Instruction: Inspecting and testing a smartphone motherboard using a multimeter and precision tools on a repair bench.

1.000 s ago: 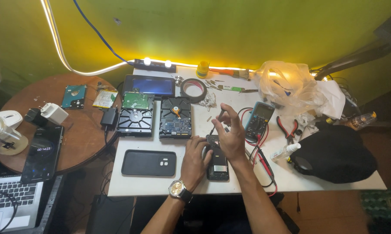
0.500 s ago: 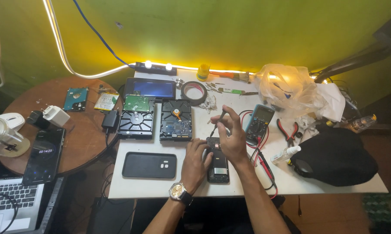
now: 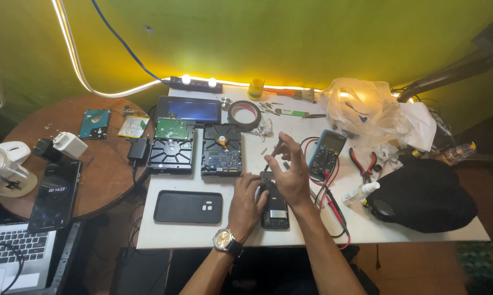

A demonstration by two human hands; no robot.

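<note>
Centrally, a white table (image 3: 202,240) carries two hard drives (image 3: 194,150) at centre-left; lower centre, the left hand (image 3: 246,205) clasps a dark phone (image 3: 274,210) lying flat, while the right hand (image 3: 290,175) above pinches a thin screwdriver (image 3: 277,146).
</note>
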